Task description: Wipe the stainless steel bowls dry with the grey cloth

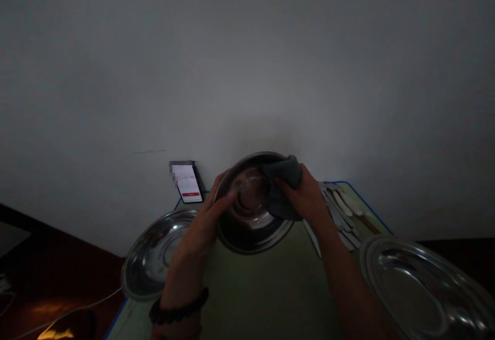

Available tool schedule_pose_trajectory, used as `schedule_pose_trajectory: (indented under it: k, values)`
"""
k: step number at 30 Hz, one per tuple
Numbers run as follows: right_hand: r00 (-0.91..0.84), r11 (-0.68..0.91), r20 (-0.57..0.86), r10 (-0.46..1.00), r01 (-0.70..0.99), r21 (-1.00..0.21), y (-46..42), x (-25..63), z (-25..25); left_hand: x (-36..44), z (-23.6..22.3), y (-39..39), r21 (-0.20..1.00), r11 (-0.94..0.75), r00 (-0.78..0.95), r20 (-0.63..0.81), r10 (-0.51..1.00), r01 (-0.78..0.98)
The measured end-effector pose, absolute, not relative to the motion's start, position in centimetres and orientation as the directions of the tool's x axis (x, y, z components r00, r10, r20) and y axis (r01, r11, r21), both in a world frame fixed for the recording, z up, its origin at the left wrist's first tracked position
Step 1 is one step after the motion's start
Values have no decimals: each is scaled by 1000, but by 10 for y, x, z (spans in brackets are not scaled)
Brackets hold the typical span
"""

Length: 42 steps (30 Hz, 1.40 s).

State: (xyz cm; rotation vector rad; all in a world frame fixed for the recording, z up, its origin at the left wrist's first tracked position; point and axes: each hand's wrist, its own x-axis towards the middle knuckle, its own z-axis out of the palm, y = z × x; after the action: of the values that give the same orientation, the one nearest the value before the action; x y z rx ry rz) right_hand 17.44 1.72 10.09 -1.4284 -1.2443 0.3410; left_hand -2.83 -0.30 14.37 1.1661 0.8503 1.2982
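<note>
A shiny round metal bowl (251, 234) is held up, tilted, above the table with its inside facing me. My left hand (211, 216) grips its left rim, thumb over the inner side and the other fingers behind. In my right hand (305, 195) is a bunched grey cloth (284, 203), pressed against the bowl's right inner side and rim. Part of the right hand's fingers is hidden by the cloth. A second metal bowl (149, 257) sits at the table's left edge, partly behind my left forearm. On the right lies a large oval metal dish (410, 288).
The green table (266, 293) with blue edging stands against a grey wall (247, 71). A lit phone (189, 182) leans on the wall at the back left. Several knives and other cutlery (342, 208) lie at the back right. A white cable (81, 308) runs at the lower left.
</note>
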Motion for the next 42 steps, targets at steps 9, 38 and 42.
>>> schedule_pose_trajectory:
  k: [9,38,42]
  values:
    - [442,265,100,892,-329,-906,26,113,84,-7,146,-4,867,-342,-232,272,934,-362]
    - [372,396,593,714,484,-780,15,159,98,-42,154,-9,937,-290,353,208,912,197]
    - [496,331,437,751,290,-898,18,151,96,-36,151,-7,955,-261,190,285,939,-141]
